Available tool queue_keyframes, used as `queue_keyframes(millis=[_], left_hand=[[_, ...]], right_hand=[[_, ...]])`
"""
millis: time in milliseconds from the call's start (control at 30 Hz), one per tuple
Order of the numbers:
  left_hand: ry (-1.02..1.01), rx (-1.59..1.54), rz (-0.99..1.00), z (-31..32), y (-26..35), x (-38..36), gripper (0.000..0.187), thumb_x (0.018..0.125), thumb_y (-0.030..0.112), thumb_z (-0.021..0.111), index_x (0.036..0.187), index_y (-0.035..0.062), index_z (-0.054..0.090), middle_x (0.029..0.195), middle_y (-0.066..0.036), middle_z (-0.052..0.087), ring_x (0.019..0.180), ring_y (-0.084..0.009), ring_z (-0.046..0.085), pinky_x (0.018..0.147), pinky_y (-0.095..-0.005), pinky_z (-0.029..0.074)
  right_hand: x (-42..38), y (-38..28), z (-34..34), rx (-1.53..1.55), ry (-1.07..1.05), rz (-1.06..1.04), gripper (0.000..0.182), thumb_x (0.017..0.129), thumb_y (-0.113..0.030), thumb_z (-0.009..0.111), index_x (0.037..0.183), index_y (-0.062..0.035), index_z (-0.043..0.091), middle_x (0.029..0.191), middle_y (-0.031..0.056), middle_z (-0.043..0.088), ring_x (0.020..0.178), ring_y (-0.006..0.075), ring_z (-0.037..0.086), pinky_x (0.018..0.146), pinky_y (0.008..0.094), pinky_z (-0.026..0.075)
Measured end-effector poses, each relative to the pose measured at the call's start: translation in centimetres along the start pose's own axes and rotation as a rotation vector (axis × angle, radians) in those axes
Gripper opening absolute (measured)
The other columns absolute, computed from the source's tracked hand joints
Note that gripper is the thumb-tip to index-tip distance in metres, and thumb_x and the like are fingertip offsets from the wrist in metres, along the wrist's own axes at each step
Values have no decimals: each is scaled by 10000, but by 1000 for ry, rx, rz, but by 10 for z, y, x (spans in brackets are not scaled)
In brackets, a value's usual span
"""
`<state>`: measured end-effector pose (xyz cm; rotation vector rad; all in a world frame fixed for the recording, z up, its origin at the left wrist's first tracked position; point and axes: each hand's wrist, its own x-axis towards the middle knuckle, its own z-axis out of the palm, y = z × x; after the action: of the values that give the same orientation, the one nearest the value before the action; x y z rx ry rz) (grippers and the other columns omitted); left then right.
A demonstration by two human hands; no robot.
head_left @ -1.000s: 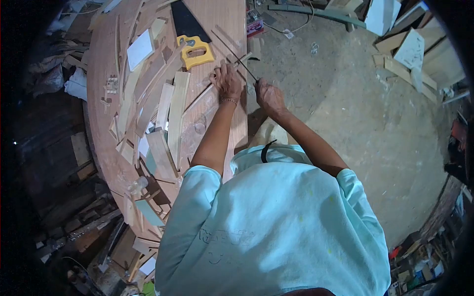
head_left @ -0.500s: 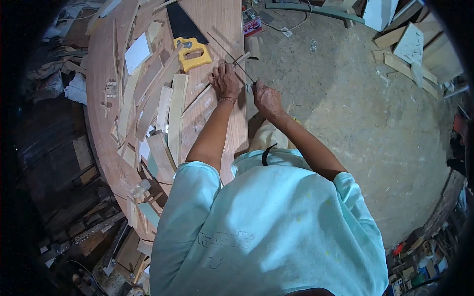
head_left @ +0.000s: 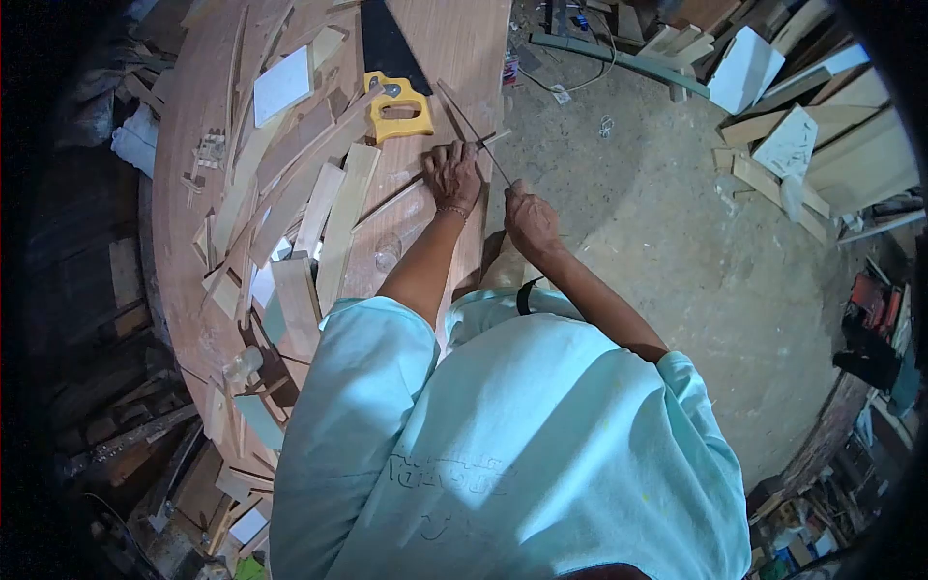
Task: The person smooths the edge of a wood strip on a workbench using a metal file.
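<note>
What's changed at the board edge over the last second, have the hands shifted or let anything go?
Little. The right hand still grips the thin blade and has drawn slightly back from the wood strip. The left hand keeps pressing that strip onto the board. Nothing was let go or picked up. The yellow-handled saw and the loose offcuts lie as before; only the camera view shifted.

Pale mint short-sleeved T-shirt, faint yellow specks; thin bracelet on left wrist.
</note>
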<state>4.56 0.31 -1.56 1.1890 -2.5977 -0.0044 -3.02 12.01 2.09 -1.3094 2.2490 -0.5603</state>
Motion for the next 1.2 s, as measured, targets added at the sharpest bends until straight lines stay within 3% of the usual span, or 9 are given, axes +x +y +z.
queue_keyframes(millis=[233, 300, 433, 500, 700, 833, 967, 1000, 1200], left_hand=[[20, -40, -23, 3, 0, -2, 180, 656, 134, 460, 829, 132, 508, 796, -8, 473, 830, -215, 413, 734, -387, 275], [31, -34, -32, 5, -1, -2, 142, 707, 167, 433, 819, 143, 519, 789, 4, 491, 793, -199, 428, 700, -371, 283], [43, -3, -27, 6, -2, -1, 128, 717, 170, 430, 807, 144, 517, 783, 9, 490, 794, -194, 428, 697, -374, 284], [36, -19, -29, 6, -1, 0, 114, 712, 162, 439, 794, 141, 517, 786, 7, 492, 791, -194, 433, 698, -372, 286], [32, 3, -65, 7, 2, 3, 86, 706, 154, 461, 772, 130, 511, 775, -10, 486, 777, -208, 438, 692, -358, 297], [8, -10, -51, 4, 3, 3, 102, 732, 181, 429, 776, 136, 510, 792, -18, 481, 793, -216, 419, 674, -359, 296], [-73, 30, -84, 7, 2, 3, 133, 687, 130, 445, 804, 124, 508, 816, -35, 479, 823, -236, 418, 749, -387, 288], [21, 72, -49, 8, 0, 0, 169, 646, 111, 466, 811, 122, 501, 831, -41, 478, 837, -240, 414, 780, -399, 277], [-198, -21, -75, -16, 8, 8, 244, 593, 208, 558, 807, 113, 490, 828, -48, 469, 850, -242, 410, 755, -386, 283]], right_hand=[[8, 5, 8, 33, 20, -34, 195, 807, -191, 339, 769, -9, 396, 592, 218, 520, 580, 367, 527, 496, 424, 413], [14, 8, 12, 21, 12, -42, 187, 805, -190, 340, 773, -14, 395, 586, 213, 521, 572, 362, 528, 492, 425, 415], [24, 4, 10, 32, -6, -11, 188, 804, -189, 335, 782, -14, 398, 604, 213, 527, 581, 362, 529, 500, 426, 416], [24, 10, 14, -22, -30, -52, 215, 793, -161, 330, 859, 26, 414, 598, 196, 533, 569, 328, 543, 485, 407, 421], [10, 9, 12, -23, 57, -126, 165, 749, -119, 371, 838, 14, 412, 581, 193, 529, 553, 322, 547, 460, 400, 421], [-9, 12, 2, 43, -70, 17, 166, 746, -124, 378, 834, 13, 408, 591, 197, 528, 556, 329, 544, 473, 413, 419], [-14, 8, -8, 94, 54, -2, 181, 802, -195, 351, 745, -27, 384, 578, 209, 515, 541, 376, 510, 466, 441, 394], [-12, 1, -9, 118, 88, -14, 175, 800, -194, 364, 744, -29, 383, 577, 207, 515, 532, 379, 505, 460, 440, 391], [13, 3, -6, 112, 136, -40, 104, 757, -120, 370, 737, -20, 391, 612, 200, 529, 567, 357, 530, 493, 425, 413]])
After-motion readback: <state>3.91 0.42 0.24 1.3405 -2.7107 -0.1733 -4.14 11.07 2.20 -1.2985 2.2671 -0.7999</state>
